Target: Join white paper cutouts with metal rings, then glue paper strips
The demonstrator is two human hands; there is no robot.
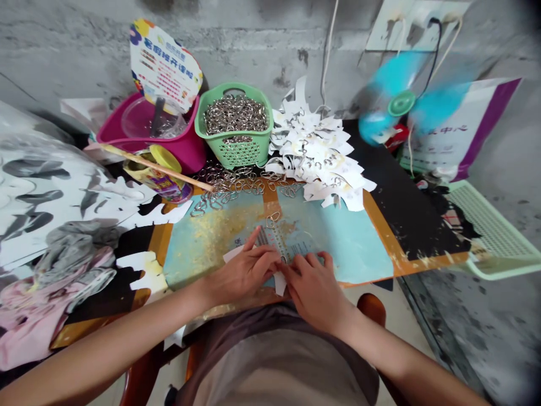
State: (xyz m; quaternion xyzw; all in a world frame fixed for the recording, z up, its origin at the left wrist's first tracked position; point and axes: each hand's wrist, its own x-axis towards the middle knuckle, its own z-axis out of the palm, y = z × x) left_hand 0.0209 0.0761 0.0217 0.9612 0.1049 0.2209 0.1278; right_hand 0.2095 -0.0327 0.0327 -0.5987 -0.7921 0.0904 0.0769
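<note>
Head view, and what's the grip doing right now?

Pressed together! The left hand (240, 272) and right hand (315, 292) meet at the fingertips, pinching a printed paper tag (270, 239) down against a blue mat (342, 242).

Where's the tag sitting?

Right under those fingers, running straight out ahead of the grip, with a small metal ring (274, 216) at its far end.

What's just beyond that?

A spill of loose metal rings (236, 185) lies past the grip, and behind them a green plastic basket (234, 128) is heaped with more. Further right of the grip, a stack of white paper cut-outs (316, 155) piles up, and a teal fan (401, 103) spins in a blur!
</note>
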